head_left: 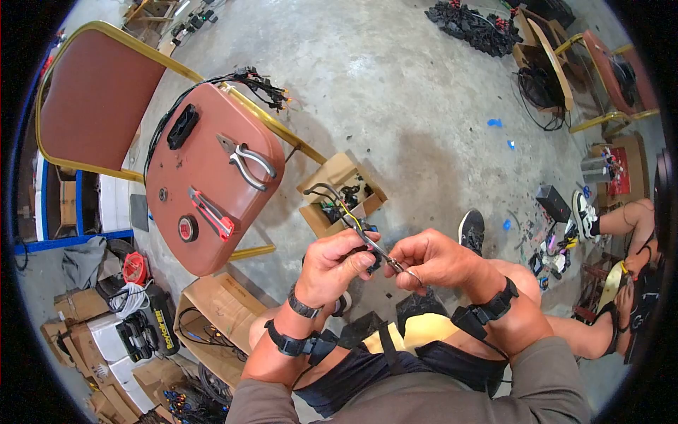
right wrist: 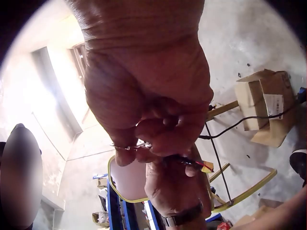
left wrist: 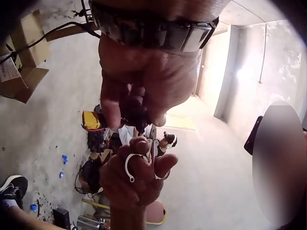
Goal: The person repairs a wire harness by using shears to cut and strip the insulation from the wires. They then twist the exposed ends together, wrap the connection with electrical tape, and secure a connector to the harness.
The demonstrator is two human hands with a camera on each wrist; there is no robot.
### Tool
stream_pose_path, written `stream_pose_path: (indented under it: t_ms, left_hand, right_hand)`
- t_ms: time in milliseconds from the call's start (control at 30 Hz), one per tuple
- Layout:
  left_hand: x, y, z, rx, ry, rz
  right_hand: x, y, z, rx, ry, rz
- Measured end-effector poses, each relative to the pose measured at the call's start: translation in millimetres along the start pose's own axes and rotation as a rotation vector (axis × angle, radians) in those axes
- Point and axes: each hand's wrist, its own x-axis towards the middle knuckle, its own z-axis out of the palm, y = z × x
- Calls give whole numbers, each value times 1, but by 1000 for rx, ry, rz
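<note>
The left hand (head_left: 328, 267) pinches a cable (head_left: 322, 186); the right hand (head_left: 443, 261) grips scissors (head_left: 393, 263). Work seems underway; what remains is unclear.

I see the right hand (right wrist: 148, 91) in the middle, fingers curled, pinching a metal tool (right wrist: 129, 146). Just below, toward six o'clock, the left hand (right wrist: 173, 189), wearing a watch (right wrist: 184, 217), grips dark wires (right wrist: 181, 159). A cardboard box (right wrist: 254, 98) sits at three o'clock, a shoe (right wrist: 299, 160) at four, a chair (right wrist: 128, 176) at seven.
</note>
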Motion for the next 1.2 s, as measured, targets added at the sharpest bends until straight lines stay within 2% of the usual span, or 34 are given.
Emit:
stream_pose_path:
  t_ms: [100, 167, 200, 267, 300, 367, 567, 767, 1200]
  left_hand:
    - [1, 2, -4, 154, -51, 91]
    - [1, 0, -9, 370, -89, 184]
    - [3, 0, -12, 369, -90, 181]
    - [6, 1, -18, 599, -159, 324]
    - [5, 1, -14, 599, -163, 324]
    - [1, 1, -3, 93, 14, 55]
    - [1, 5, 0, -111, 82, -19]
    - [1, -1, -2, -100, 77, 10]
    - [2, 2, -3, 18, 46, 82]
  right_hand:
    - [-5, -6, -2, -20, -11, 33]
    - [-8, -7, -6, -126, -3, 68]
    - [-7, -9, -9, -124, -2, 70]
    - [-6, -11, -13, -206, -26, 133]
    - [-5, -10, -12, -203, -23, 132]
    - [-1, -11, -10, -187, 17, 90]
    - [8, 0, -3, -107, 2, -49]
    - [6, -5, -1, -94, -23, 15]
    - [5, -2, 3, -19, -44, 24]
